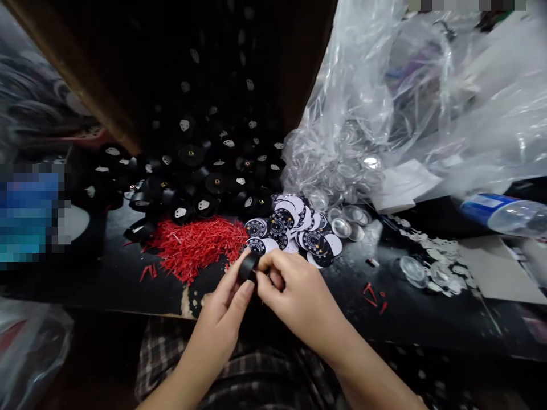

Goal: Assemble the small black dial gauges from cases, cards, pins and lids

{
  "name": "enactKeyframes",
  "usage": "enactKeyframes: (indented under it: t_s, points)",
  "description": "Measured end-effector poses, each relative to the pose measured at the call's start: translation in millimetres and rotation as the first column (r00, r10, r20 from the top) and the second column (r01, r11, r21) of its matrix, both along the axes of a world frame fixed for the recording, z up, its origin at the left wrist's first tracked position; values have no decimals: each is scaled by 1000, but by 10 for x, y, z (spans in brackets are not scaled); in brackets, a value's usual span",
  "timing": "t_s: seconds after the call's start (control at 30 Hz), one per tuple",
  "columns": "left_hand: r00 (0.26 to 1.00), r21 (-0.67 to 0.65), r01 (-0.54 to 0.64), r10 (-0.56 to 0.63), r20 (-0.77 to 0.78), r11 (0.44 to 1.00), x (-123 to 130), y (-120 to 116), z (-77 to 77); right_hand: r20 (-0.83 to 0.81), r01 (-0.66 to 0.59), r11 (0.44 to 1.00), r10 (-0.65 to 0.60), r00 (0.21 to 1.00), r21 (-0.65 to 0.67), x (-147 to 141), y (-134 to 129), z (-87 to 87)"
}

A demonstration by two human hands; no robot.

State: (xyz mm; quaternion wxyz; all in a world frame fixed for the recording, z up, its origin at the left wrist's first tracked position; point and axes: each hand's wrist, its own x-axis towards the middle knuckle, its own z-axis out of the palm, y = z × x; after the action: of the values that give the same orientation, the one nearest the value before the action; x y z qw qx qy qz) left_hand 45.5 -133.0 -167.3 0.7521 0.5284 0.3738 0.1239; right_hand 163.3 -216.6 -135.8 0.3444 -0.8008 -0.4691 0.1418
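Near the table's front edge, my left hand (228,302) holds a small round black housing (248,266) between thumb and fingers, tilted on its side. My right hand (284,279) is closed in a pinch at the housing's right rim; whatever lies between its fingertips is too small to make out. Just behind the hands lies a pile of round printed dials (316,242), black and white. To the left is a heap of thin red pointers (199,245). Many more black housings (216,182) are piled behind the red heap.
Clear round covers (346,165) spill from a plastic bag (359,74) at the back right. Farther right are white plastic bits (444,259), a bottle (504,213) and a cardboard piece (504,267). A few red pieces (370,293) lie right of my hands.
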Motion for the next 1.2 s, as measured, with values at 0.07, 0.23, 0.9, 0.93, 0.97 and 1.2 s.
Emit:
enactKeyframes:
  t_s: [0.07,0.23,0.9,0.93,0.97,1.2]
  points:
    - [997,61,71,-72,11,996,0,25,-7,-130,-7,1000,5,991,-19,207,-153,-14]
    - [985,-205,-35,69,159,978,6,21,-77,260,586,800,-542,799,-130,1063,-547,-332]
    - [967,-313,14,66,246,950,69,-37,-113,-63,20,983,-9,998,185,-61,-145,-206]
    - [969,-269,23,44,241,963,52,-31,-115,-63,16,985,-5,998,174,-58,-131,-204]
    - [970,-231,40,18,242,972,38,-28,-117,-81,21,986,-8,997,164,-42,-122,-203]
    - [946,14,194,-191,260,981,-6,-91,-76,-141,118,977,-93,986,179,2,-3,-258]
